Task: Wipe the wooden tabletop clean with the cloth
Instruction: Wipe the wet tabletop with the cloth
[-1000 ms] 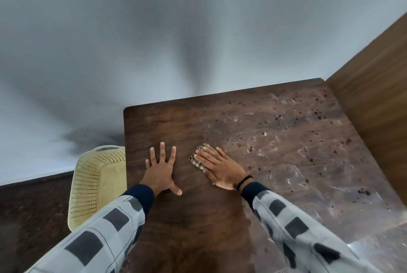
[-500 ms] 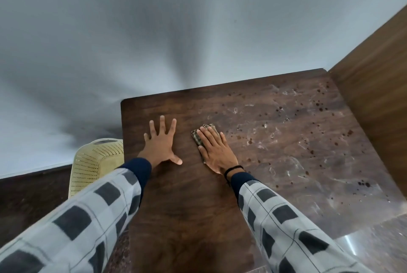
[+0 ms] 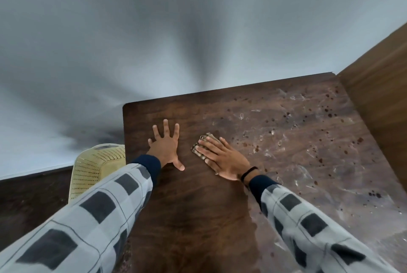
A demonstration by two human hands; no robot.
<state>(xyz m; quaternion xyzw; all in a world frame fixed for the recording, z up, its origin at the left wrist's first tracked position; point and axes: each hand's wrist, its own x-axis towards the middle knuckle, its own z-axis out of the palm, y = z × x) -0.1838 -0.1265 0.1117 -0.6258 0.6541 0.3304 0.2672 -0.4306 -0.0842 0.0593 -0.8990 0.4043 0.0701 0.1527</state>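
The dark wooden tabletop [image 3: 198,217] fills the lower middle of the head view. Its left half looks clean and dark; its right half carries dark spots and pale smears [image 3: 308,140]. My left hand [image 3: 166,147] lies flat on the wood with fingers spread, holding nothing. My right hand [image 3: 222,158] presses flat on a small folded checked cloth [image 3: 203,144], whose far corner sticks out past my fingertips. The cloth sits near the border between clean and spotted wood.
A wooden panel [image 3: 378,101] rises along the table's right edge. A pale yellow perforated plastic chair back [image 3: 97,167] stands just left of the table. A white wall [image 3: 154,41] stands behind, with dark floor [image 3: 28,202] at lower left.
My right hand slid the cloth away from me and then back a little toward me. The left hand stays planted on the wood. My head shifted slightly.
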